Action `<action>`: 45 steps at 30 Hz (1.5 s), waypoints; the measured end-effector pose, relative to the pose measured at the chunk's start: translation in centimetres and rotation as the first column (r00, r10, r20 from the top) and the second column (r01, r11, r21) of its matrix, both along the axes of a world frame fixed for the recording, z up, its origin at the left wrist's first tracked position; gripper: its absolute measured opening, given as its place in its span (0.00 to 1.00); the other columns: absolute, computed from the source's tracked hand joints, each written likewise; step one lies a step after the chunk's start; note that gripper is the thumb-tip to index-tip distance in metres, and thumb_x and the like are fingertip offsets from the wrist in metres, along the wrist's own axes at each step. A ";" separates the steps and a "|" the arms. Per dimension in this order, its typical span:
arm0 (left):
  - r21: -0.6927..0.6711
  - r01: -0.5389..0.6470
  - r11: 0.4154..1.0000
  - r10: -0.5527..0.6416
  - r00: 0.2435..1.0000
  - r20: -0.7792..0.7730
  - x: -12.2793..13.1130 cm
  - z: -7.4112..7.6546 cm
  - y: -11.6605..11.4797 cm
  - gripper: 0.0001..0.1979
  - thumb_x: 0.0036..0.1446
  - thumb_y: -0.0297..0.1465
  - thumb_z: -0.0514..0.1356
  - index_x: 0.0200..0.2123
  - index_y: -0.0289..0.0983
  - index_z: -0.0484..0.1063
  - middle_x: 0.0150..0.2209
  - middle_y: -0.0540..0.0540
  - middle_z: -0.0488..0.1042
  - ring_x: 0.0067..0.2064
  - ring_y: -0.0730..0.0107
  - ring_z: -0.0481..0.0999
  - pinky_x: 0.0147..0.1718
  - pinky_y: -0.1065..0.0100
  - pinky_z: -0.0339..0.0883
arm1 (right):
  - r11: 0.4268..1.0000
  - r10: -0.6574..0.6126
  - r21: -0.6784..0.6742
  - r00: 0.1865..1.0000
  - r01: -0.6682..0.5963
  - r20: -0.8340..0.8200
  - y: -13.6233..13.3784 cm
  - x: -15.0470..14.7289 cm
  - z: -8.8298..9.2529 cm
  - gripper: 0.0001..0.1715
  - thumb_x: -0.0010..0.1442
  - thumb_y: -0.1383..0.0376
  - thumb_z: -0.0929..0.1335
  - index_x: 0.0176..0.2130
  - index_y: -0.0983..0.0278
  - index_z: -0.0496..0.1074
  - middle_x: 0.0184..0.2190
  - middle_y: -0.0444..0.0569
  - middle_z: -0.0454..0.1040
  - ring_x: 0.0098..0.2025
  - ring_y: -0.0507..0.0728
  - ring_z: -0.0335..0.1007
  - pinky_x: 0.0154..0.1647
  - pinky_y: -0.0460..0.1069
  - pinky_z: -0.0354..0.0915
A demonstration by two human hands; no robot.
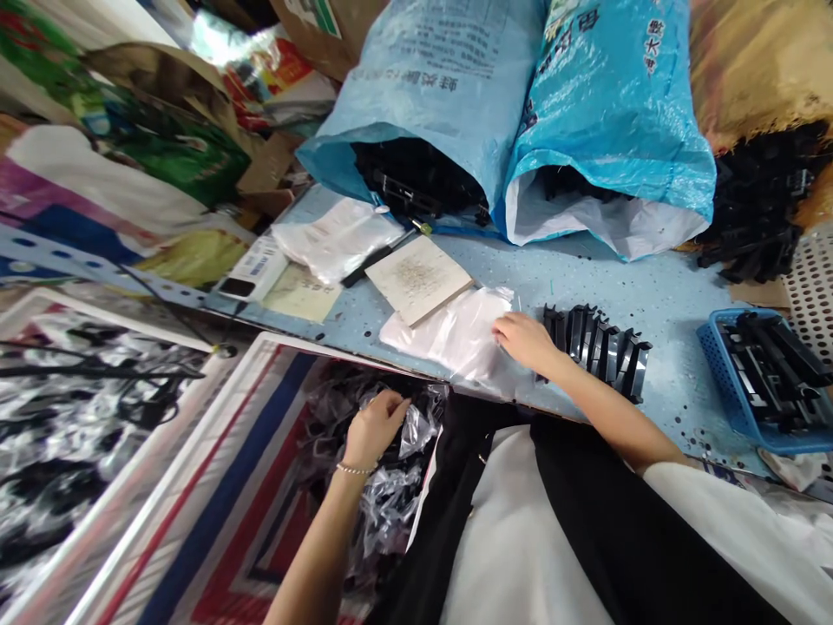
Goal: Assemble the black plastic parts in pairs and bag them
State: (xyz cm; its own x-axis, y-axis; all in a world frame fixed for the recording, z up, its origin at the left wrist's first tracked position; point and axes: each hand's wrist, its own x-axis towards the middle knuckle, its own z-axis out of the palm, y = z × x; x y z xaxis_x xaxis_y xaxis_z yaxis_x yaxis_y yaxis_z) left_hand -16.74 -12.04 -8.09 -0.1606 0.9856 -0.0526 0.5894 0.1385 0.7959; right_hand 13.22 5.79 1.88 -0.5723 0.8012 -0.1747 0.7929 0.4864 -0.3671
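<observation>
Glare ripples across the bright-blue glossy plastic sack [618, 95], its mouth deep in shadow; far left of it, a highlight burns white! Lower left of it, crinkled clear plastic bags [392, 502] glint; the frame's left edge stretches and smears, perhaps from motion.

On the bench [677, 286] before you lay a pile of plastic bags [449, 338], your right hand [524, 341] at its right side. A board [418, 279] overlapped its far edge. Rightward came a row of parts [595, 343], then a basket [719, 373] holding more. Behind lay two sacks [429, 95]. Leftward, nearer you, your left hand [376, 425] was over wrapped parts [394, 503] in a bin [214, 486].
</observation>
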 end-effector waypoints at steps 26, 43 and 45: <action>-0.223 0.101 0.970 0.109 0.637 0.763 12.0 6.6 15.5 0.25 0.38 0.47 0.75 0.20 0.38 0.65 0.17 0.54 0.65 0.20 0.78 0.61 0.21 0.72 0.54 | 0.912 -0.362 -0.352 0.813 0.209 -0.456 -2.1 -2.1 -1.8 0.14 0.66 0.57 0.67 0.33 0.63 0.67 0.29 0.43 0.70 0.31 0.52 0.63 0.33 0.47 0.56; 0.056 0.049 0.997 -0.068 0.891 0.450 14.8 5.8 14.6 0.12 0.52 0.37 0.65 0.33 0.39 0.65 0.32 0.50 0.74 0.35 0.68 0.77 0.38 0.66 0.70 | 0.931 -0.294 -0.273 0.942 0.243 -0.161 0.4 4.0 0.5 0.14 0.66 0.74 0.62 0.46 0.64 0.74 0.45 0.55 0.79 0.44 0.59 0.75 0.44 0.50 0.63; 0.035 0.020 0.999 -0.036 0.840 0.542 14.7 5.1 14.8 0.12 0.51 0.36 0.64 0.33 0.40 0.63 0.34 0.49 0.74 0.37 0.68 0.77 0.40 0.64 0.72 | 0.917 -0.278 -0.352 0.934 0.189 -0.226 -0.3 4.0 0.1 0.23 0.62 0.75 0.64 0.55 0.64 0.71 0.50 0.56 0.78 0.46 0.58 0.75 0.46 0.50 0.64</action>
